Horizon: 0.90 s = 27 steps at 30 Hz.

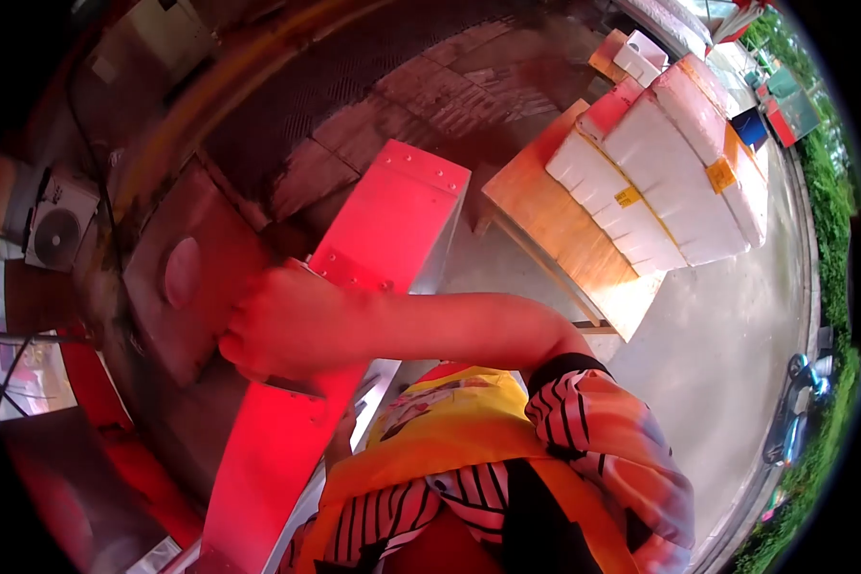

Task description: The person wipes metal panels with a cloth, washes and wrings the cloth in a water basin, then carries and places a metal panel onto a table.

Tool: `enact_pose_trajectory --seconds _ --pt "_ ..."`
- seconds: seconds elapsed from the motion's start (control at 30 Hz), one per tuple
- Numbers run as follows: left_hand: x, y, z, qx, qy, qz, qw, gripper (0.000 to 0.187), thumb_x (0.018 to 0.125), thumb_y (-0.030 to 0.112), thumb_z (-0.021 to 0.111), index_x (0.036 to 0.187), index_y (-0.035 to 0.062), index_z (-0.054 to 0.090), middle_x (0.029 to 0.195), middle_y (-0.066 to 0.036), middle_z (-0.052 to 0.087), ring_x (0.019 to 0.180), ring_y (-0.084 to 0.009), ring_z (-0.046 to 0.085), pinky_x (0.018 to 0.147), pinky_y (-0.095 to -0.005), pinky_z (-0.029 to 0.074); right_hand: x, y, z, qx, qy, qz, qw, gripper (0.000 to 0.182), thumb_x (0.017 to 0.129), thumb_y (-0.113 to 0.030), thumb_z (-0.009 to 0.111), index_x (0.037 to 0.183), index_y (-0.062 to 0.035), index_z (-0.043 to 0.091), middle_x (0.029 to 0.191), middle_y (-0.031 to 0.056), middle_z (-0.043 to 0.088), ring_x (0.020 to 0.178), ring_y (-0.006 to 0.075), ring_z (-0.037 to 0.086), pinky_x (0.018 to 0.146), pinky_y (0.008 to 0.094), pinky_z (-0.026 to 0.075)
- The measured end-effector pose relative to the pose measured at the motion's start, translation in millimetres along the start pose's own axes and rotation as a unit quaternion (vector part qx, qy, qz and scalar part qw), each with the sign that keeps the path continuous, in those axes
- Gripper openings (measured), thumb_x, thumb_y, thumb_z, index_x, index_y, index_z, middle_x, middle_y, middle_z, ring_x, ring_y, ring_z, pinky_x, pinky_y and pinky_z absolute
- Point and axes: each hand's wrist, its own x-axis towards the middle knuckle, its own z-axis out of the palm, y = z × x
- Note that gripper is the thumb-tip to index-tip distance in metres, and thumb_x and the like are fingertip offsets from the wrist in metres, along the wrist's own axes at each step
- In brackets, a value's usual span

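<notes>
My right hand [292, 325] is closed in a fist over the middle of a long metal box [392, 206] that looks red under the light. Rivets show on the box's top face at both sides of the fist. What the fingers close around is hidden beneath the hand; a thin dark edge shows just below it. Beside the box's near side, against my yellow apron [450, 411], a small part of my left hand [342, 435] shows. Its fingers are mostly hidden, so its grip cannot be made out.
Large white foam boxes [641, 182] taped in yellow stand on a wooden table [564, 225] at the right. A round pinkish thing [182, 273] lies on a surface at the left. An outdoor fan unit [59, 225] stands farther left. Green plants and a parked motorbike [794, 411] line the right edge.
</notes>
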Motion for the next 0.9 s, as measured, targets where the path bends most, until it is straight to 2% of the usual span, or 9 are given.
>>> enact_pose_trajectory --seconds 0.17,0.23,0.3,0.4,0.5,0.6,0.7,0.8,0.9 --pt "25.4 -52.9 67.8 -0.016 -0.039 -0.021 0.999 0.006 0.076 0.004 0.055 0.082 0.0048 0.052 0.073 -0.008 0.045 0.065 -0.0196 0.048 0.054 -0.0303 0.045 -13.7 98.7 -60.4 -0.015 0.038 -0.025 0.999 0.016 0.066 -0.027 0.061 0.065 -0.0110 0.057 0.058 0.0013 0.053 0.057 0.0205 0.057 0.041 0.0335 0.042" --pt "34.1 -54.7 98.0 -0.061 -0.069 -0.133 0.987 0.008 0.076 0.004 0.055 0.083 0.0046 0.051 0.075 -0.008 0.044 0.066 -0.0196 0.047 0.055 -0.0305 0.045 -14.4 139.8 -84.0 -0.014 0.068 -0.026 0.997 0.015 0.066 -0.025 0.061 0.066 -0.0107 0.058 0.057 0.0012 0.054 0.058 0.0207 0.058 0.042 0.0336 0.042" --pt "71.5 -97.9 149.8 -0.070 -0.084 -0.190 0.976 0.008 0.077 0.004 0.056 0.084 0.0046 0.051 0.077 -0.008 0.044 0.067 -0.0197 0.047 0.056 -0.0305 0.045 -12.3 178.2 -109.7 -0.023 0.095 -0.017 0.995 0.014 0.065 -0.024 0.061 0.066 -0.0104 0.058 0.057 0.0010 0.055 0.059 0.0209 0.059 0.043 0.0336 0.043" --pt "59.5 -146.5 216.1 -0.035 -0.055 -0.148 0.987 0.008 0.077 0.005 0.057 0.084 0.0046 0.052 0.077 -0.008 0.044 0.067 -0.0199 0.047 0.055 -0.0301 0.045 -1.3 245.0 -137.2 -0.007 0.117 -0.061 0.991 0.014 0.064 -0.022 0.062 0.068 -0.0093 0.059 0.059 0.0025 0.057 0.060 0.0219 0.061 0.046 0.0349 0.044" --pt "49.2 -209.6 312.5 0.015 -0.037 -0.107 0.993 0.008 0.078 0.006 0.057 0.084 0.0047 0.052 0.078 -0.009 0.045 0.067 -0.0202 0.048 0.054 -0.0298 0.046 10.3 313.6 -149.9 -0.002 0.065 -0.050 0.997 0.014 0.064 -0.022 0.063 0.067 -0.0089 0.060 0.060 0.0030 0.058 0.062 0.0229 0.061 0.049 0.0362 0.045" --pt "81.5 -257.5 385.4 0.042 -0.047 -0.094 0.994 0.005 0.082 0.010 0.049 0.085 0.0056 0.050 0.071 -0.006 0.044 0.067 -0.0196 0.048 0.055 -0.0326 0.044 11.5 391.1 -162.7 -0.047 0.084 -0.011 0.995 0.013 0.064 -0.022 0.063 0.064 -0.0093 0.059 0.059 0.0030 0.058 0.062 0.0234 0.062 0.050 0.0361 0.045" --pt "130.0 -297.6 463.4 0.035 -0.022 -0.111 0.993 0.006 0.081 0.011 0.052 0.084 0.0054 0.051 0.071 -0.005 0.044 0.067 -0.0191 0.048 0.055 -0.0323 0.046 19.7 479.8 -171.7 -0.034 -0.008 0.020 0.999 0.015 0.063 -0.023 0.063 0.061 -0.0101 0.057 0.059 0.0028 0.057 0.061 0.0229 0.061 0.051 0.0356 0.044" --pt "183.3 -340.9 539.6 0.107 -0.045 -0.121 0.986 0.008 0.082 0.013 0.051 0.084 0.0048 0.051 0.071 -0.006 0.045 0.067 -0.0203 0.049 0.055 -0.0328 0.045 20.9 562.0 -191.5 -0.046 0.007 0.051 0.998 0.015 0.063 -0.024 0.063 0.059 -0.0111 0.056 0.059 0.0032 0.056 0.059 0.0225 0.059 0.050 0.0362 0.043" --pt "222.8 -390.8 603.7 0.057 0.004 -0.145 0.988 0.010 0.084 0.015 0.049 0.084 0.0050 0.051 0.072 -0.005 0.045 0.068 -0.0213 0.049 0.056 -0.0345 0.044 16.5 642.0 -203.3 -0.088 0.056 0.009 0.995 0.017 0.063 -0.026 0.063 0.060 -0.0116 0.054 0.057 0.0026 0.054 0.057 0.0228 0.058 0.049 0.0370 0.041"
